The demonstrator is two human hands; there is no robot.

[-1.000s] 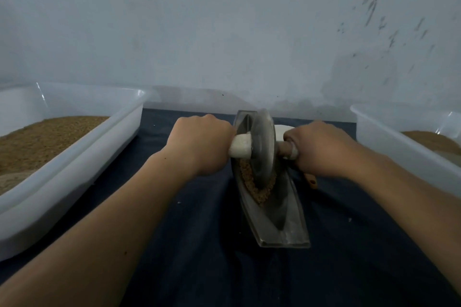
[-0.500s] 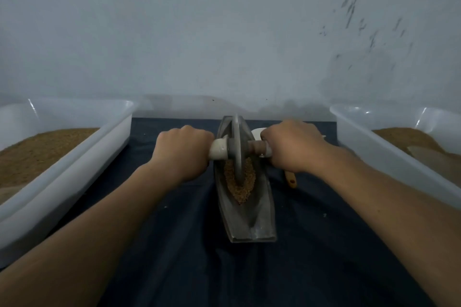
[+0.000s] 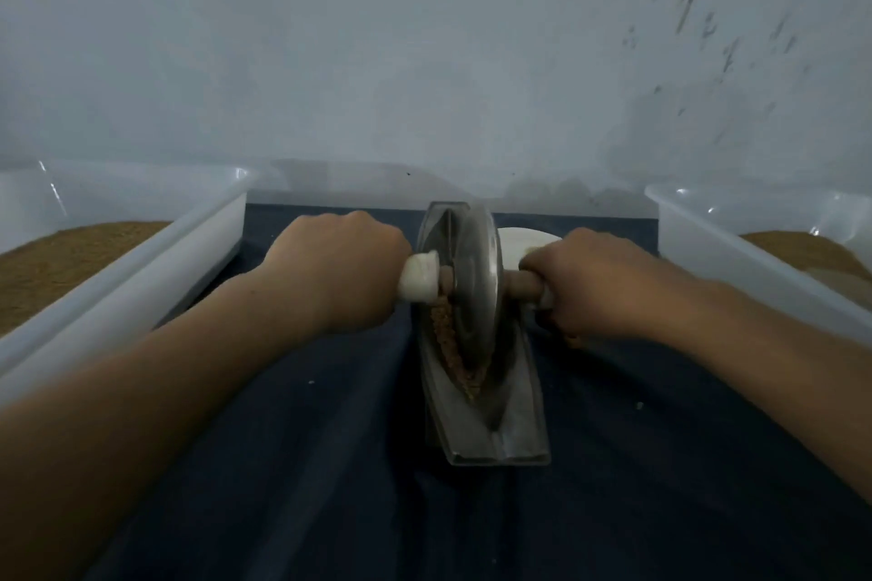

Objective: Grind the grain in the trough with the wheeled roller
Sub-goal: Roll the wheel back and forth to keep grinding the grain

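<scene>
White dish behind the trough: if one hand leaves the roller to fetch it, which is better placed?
Right, probably. The right hand grips the roller just in front of the white dish, on its side of the trough. The left hand would have to cross over the roller.

Half a second before, the wheeled roller stood edge-on at mid-frame. It ended just right of centre with its broad face showing, as a second before, and its lower edge reached further down the trough. The right hand sat further right, baring a stretch of brown axle beside the wheel. The grain, seen on both sides of the wheel, showed mostly on its left. More of the white round thing in the upper middle came into sight.
</scene>
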